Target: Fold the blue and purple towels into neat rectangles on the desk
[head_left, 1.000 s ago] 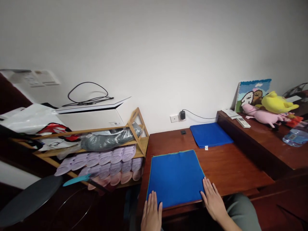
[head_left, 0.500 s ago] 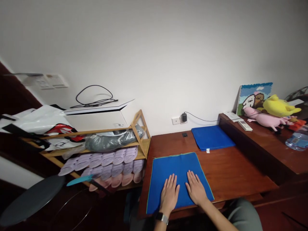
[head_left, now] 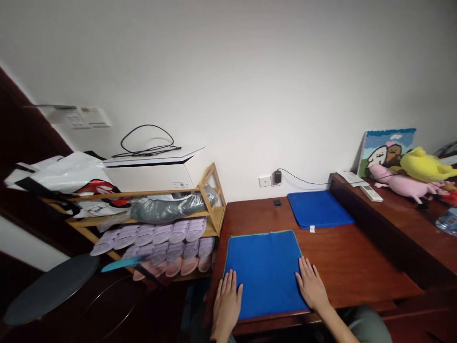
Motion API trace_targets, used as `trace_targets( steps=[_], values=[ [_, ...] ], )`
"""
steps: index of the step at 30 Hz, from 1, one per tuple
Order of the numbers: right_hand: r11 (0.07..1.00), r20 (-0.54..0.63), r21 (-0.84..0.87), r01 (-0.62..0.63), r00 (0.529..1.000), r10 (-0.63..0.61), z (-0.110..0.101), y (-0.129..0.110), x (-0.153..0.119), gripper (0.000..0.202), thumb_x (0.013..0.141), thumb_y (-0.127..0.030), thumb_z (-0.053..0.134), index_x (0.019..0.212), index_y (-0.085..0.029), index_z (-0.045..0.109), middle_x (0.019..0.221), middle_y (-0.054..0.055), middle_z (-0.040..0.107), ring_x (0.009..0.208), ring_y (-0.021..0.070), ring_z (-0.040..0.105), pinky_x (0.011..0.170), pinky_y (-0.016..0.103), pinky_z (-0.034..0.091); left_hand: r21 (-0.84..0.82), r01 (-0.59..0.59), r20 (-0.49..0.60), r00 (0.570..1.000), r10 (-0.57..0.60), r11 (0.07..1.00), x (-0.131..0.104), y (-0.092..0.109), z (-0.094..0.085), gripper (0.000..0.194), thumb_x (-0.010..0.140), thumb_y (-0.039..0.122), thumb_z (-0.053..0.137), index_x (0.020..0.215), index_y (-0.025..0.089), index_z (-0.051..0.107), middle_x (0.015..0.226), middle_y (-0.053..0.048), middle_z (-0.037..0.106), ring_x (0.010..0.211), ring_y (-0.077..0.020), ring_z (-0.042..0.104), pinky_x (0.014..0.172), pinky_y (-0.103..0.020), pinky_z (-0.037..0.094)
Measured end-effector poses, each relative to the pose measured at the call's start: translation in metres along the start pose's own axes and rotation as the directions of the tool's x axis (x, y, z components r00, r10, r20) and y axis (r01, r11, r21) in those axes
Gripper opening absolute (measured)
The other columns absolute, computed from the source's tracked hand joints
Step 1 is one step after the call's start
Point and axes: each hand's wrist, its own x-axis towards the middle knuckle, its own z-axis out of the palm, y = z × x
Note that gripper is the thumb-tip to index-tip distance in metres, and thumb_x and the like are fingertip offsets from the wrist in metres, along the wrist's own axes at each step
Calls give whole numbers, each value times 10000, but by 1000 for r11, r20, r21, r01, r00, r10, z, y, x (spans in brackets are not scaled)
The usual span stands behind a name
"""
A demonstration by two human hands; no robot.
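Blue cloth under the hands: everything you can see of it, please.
The blue cloth is a plain, four-sided piece, apparently woven fabric, with thin green edging visible along its far and side edges. It lies spread nearly flat on the brown desk, close to the front edge, with slight waviness along its far side. The left hand rests over its left edge, the right hand over its right, fingers extended; they hide parts of both sides.

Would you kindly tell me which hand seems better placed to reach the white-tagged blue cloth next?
Probably the right hand: it lies at the right edge of the green-edged blue cloth, nearer the white-tagged blue cloth, while the left hand is at the opposite edge, farther away.
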Motion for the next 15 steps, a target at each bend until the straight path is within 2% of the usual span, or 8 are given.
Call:
trace_targets(
  steps=[2, 4, 7, 9, 10, 12, 15],
  values=[
    [1000, -13, 9, 23, 1000, -23, -6, -13, 7, 696, 1056, -506, 216, 1630, -128, 329, 1688, 73, 296, 1579, 249, 252, 1304, 469, 198, -35, -39, -24, 999, 38, 999, 16, 14, -5, 565, 1083, 426, 318, 1574, 178, 452, 1595, -100, 504, 1485, -249, 461, 1236, -483, 388],
    [998, -33, 22, 65, 997, -64, -14, -33, 18, 682, 1065, -492, 194, 1636, -138, 314, 1696, 66, 269, 1584, 236, 234, 1306, 457, 182, -89, -121, -23, 993, 119, 989, 37, 38, -10, 555, 1093, 407, 300, 1592, 195, 419, 1620, -82, 474, 1509, -230, 422, 1250, -465, 368],
    [993, 2, 37, 115, 993, -115, -21, -61, 35, 672, 1069, -459, 184, 1635, -117, 300, 1699, 76, 246, 1590, 226, 211, 1306, 435, 172, -167, -245, 39, 966, 255, 955, 69, 76, -11, 572, 1099, 429, 281, 1622, 210, 350, 1661, -68, 408, 1545, -218, 353, 1266, -457, 338],
    [992, 50, 38, 121, 991, -123, -21, -70, 42, 676, 1066, -460, 198, 1631, -104, 302, 1697, 86, 248, 1590, 228, 211, 1305, 436, 169, -188, -258, 100, 955, 280, 947, 84, 88, -4, 588, 1097, 460, 272, 1629, 216, 334, 1663, -81, 396, 1548, -234, 348, 1264, -483, 334],
    [993, 65, 37, 117, 991, -119, -19, -70, 43, 681, 1065, -469, 204, 1631, -103, 301, 1696, 85, 248, 1590, 229, 212, 1305, 437, 165, -187, -244, 124, 955, 269, 952, 87, 86, 1, 594, 1095, 473, 270, 1629, 221, 333, 1662, -87, 395, 1546, -244, 350, 1263, -498, 331],
    [994, 70, 29, 102, 992, -104, -16, -63, 42, 690, 1063, -490, 205, 1635, -114, 290, 1701, 74, 235, 1592, 226, 205, 1307, 437, 153, -158, -182, 146, 968, 206, 970, 87, 67, 11, 602, 1091, 488, 270, 1629, 225, 335, 1663, -96, 384, 1548, -262, 343, 1263, -525, 322],
    [997, 61, 13, 70, 996, -71, -10, -45, 38, 691, 1062, -502, 198, 1639, -132, 287, 1704, 59, 228, 1592, 223, 207, 1307, 441, 150, -81, -49, 128, 990, 59, 996, 77, 16, 22, 624, 1086, 489, 267, 1631, 192, 331, 1670, -114, 360, 1554, -281, 324, 1263, -542, 314]
  ],
)
